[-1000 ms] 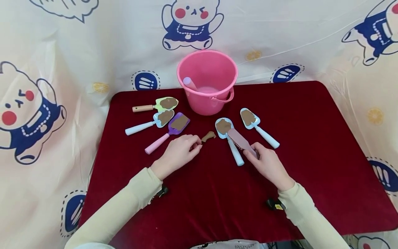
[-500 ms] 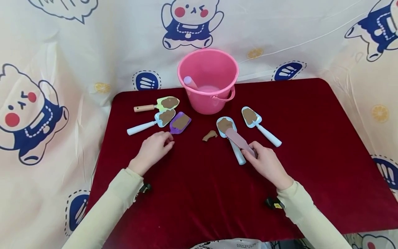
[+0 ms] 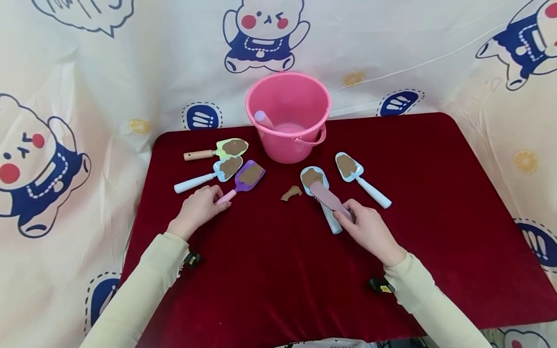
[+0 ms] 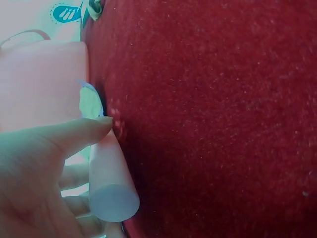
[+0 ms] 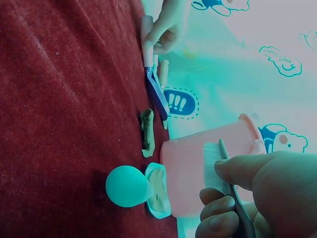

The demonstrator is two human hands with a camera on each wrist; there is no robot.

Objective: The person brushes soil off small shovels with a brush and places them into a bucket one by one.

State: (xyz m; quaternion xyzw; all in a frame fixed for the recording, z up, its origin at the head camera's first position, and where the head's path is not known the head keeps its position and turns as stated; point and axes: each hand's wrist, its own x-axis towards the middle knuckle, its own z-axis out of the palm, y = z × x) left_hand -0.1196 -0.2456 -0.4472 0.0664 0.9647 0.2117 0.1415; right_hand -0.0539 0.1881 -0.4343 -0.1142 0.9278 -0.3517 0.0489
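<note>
My left hand (image 3: pixel 197 209) holds the pink handle of a purple toy shovel (image 3: pixel 243 186) lying on the red cloth. In the left wrist view the thumb lies over that handle (image 4: pixel 111 163), with fingers on its other side. The shovel's blade carries a brown, clay-like layer. A pink hairbrush (image 3: pixel 326 195) is gripped in my right hand (image 3: pixel 370 229), its bristles (image 5: pixel 213 163) showing in the right wrist view. From above, the hairbrush overlaps a light blue shovel (image 3: pixel 331 220); the right wrist view shows it raised off the cloth. Between the hands lies a loose brown piece (image 3: pixel 291 193).
A pink bucket (image 3: pixel 285 151) stands at the back with a pale purple-ended stick (image 3: pixel 263 119) inside. Left of it lie a green trowel with wooden handle (image 3: pixel 199 155) and a blue shovel (image 3: pixel 194 183). Another blue shovel (image 3: pixel 373 192) lies at right. Printed cloth hangs behind.
My left hand has moved left, away from the loose brown piece, and taken hold of the purple shovel's handle. The right hand keeps the hairbrush in nearly the same place.
</note>
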